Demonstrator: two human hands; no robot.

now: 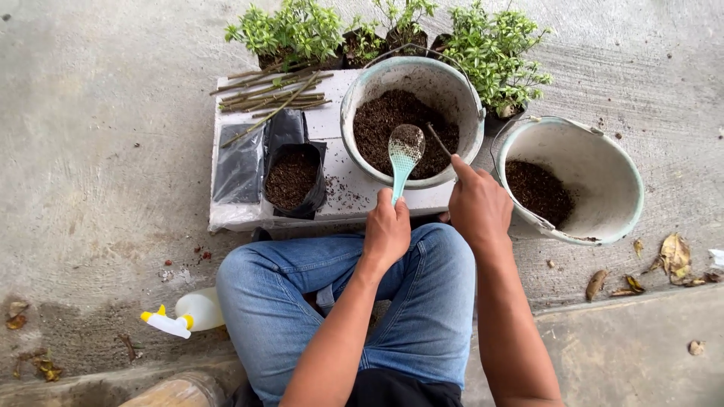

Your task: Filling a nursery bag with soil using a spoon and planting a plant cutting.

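Concrete floor (pixel 98 151), person sits cross-legged facing a white board (pixel 335 124) that carries a soil bucket (pixel 411 120) and a black grow bag (pixel 294 177) partly filled with soil. Left hand (pixel 387 230) grips the handle of a teal spoon (pixel 403 154), bowl loaded over the bucket. Right hand (pixel 479 207) pinches a thin stick (pixel 440 141) against the bucket rim. Looks like the scooping step; next the loaded spoon needs a level carry left to the bag's mouth. Second bucket (pixel 581 181) sits right; cuttings (pixel 271 98) lie on the board.

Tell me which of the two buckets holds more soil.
The bucket on the white board, under the left hand's spoon; soil fills it much higher than the bucket on the concrete.
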